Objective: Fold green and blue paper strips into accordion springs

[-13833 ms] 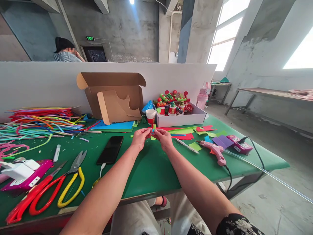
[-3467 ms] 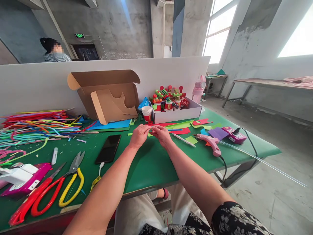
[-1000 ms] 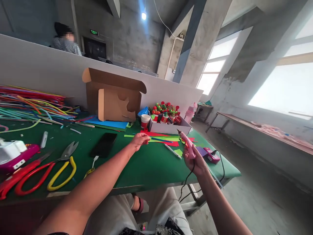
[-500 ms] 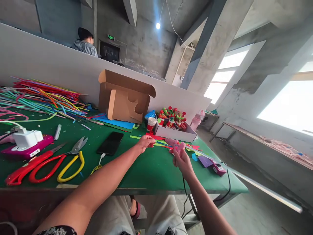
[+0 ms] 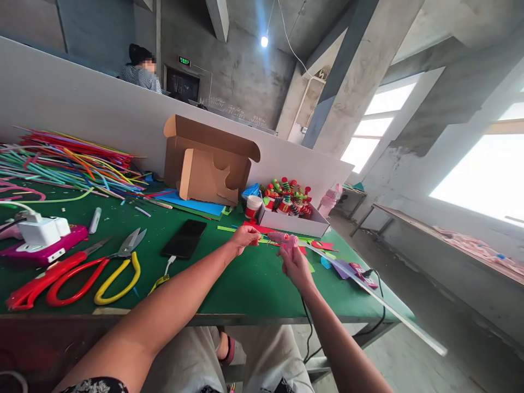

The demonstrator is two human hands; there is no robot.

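Note:
My right hand (image 5: 298, 268) is wrapped round the handle of a pink hot glue gun (image 5: 290, 241), whose nozzle points left. A long whitish glue stick (image 5: 382, 301) runs out of its back, over the table's right edge. Close to the nozzle, my left hand (image 5: 244, 238) is closed in a pinch. Whatever lies between those fingertips is too small to make out. Under and behind both hands are light green paper strips (image 5: 226, 228) and red paper pieces (image 5: 323, 245).
Left on the green table (image 5: 241, 289) lie scissors (image 5: 118, 267), a phone (image 5: 184, 239), a purple power strip (image 5: 53, 248) and many pipe cleaners (image 5: 73, 164). Behind stand a cardboard box (image 5: 208, 169), paper cups (image 5: 253, 206) and a white box (image 5: 295, 222) of red-green figures. A person (image 5: 141, 71) sits beyond the partition.
My right hand has brought the glue gun left, nearer to my left hand. The glue stick's far end has swung left and in. My left hand has hardly moved.

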